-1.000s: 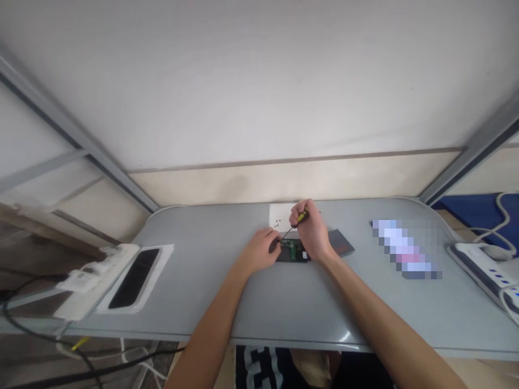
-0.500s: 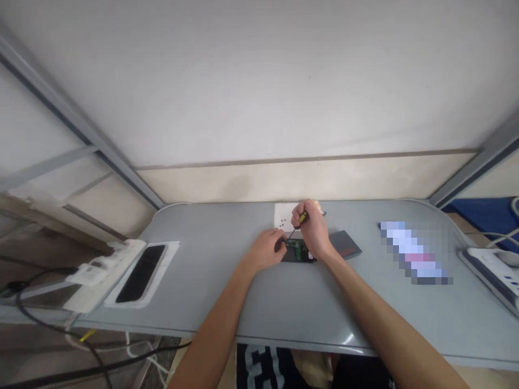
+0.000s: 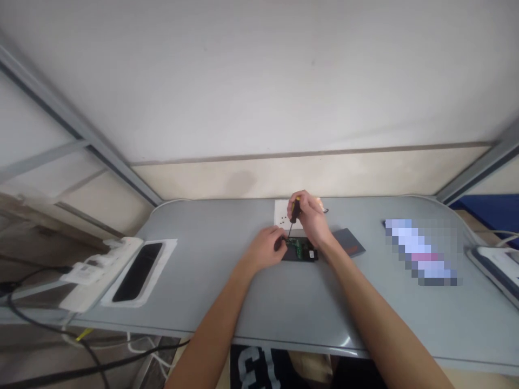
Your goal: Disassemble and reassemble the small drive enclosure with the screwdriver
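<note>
My right hand (image 3: pixel 307 213) is wrapped round a yellow and black screwdriver (image 3: pixel 295 210), held nearly upright. Its thin shaft points down to the upper left part of an opened black device (image 3: pixel 299 261) with a green circuit board (image 3: pixel 299 247) inside. My left hand (image 3: pixel 267 247) grips the device's left end, fingers closed on it, beside a dark round part. Behind the device lies a white sheet (image 3: pixel 280 208) with several tiny dark screws (image 3: pixel 283 219). To the right, partly behind my right wrist, rests a flat dark grey cover (image 3: pixel 349 243).
A black phone (image 3: pixel 138 272) lies on white paper at the left, beside a white power strip (image 3: pixel 97 275) with plugs and cables. Toward the right is a pixelated screen (image 3: pixel 421 254). Another white and dark power strip (image 3: pixel 497 273) sits at the right edge. A wall rises behind the grey table (image 3: pixel 211 232).
My right hand has tilted the screwdriver more upright, its handle shifting slightly left and up. My left hand stays on the device. The view has shifted a little.
</note>
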The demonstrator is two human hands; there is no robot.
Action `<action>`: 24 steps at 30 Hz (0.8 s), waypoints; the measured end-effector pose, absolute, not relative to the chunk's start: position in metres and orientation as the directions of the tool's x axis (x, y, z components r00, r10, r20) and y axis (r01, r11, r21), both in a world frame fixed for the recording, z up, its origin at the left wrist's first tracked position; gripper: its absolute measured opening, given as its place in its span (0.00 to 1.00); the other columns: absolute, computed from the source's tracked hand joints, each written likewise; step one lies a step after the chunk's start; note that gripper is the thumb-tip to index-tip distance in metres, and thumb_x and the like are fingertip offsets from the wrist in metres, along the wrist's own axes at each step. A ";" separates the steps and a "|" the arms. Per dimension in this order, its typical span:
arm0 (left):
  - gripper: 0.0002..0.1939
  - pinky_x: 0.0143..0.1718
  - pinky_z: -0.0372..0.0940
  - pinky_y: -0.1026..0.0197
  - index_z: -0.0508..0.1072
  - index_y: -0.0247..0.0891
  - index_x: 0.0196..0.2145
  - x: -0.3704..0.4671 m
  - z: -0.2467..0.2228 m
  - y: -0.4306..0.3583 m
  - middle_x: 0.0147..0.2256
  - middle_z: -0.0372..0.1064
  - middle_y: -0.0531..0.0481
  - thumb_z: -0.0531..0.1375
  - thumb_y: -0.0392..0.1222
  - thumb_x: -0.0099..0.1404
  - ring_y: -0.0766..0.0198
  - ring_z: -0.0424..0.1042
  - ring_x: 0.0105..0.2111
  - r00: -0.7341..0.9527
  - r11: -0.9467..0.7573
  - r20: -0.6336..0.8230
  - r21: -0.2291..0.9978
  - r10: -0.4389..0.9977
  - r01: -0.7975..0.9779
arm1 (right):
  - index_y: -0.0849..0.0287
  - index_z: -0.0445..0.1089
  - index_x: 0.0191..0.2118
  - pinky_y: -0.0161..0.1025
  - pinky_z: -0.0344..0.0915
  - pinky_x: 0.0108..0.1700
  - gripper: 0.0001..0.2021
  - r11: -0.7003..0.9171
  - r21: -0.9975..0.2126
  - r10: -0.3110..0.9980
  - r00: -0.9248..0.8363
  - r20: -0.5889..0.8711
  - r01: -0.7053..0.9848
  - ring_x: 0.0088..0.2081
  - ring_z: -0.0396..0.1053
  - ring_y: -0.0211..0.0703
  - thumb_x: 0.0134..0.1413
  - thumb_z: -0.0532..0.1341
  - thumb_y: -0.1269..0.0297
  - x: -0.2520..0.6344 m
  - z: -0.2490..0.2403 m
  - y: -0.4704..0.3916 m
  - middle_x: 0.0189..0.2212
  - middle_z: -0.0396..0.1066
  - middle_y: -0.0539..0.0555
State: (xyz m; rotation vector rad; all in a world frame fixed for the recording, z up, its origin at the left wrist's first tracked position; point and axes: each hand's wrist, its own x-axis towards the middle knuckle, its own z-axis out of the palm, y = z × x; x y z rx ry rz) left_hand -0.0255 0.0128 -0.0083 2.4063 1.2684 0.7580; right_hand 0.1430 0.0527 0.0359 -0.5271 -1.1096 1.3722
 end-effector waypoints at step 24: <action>0.08 0.42 0.65 0.56 0.71 0.40 0.38 -0.024 -0.001 0.014 0.35 0.70 0.48 0.55 0.31 0.64 0.58 0.70 0.37 0.494 -0.553 0.259 0.493 0.830 0.671 | 0.50 0.59 0.37 0.37 0.56 0.27 0.16 0.146 -0.789 0.966 -0.085 0.244 -0.596 0.23 0.52 0.39 0.64 0.58 0.43 0.141 0.041 0.047 0.22 0.52 0.45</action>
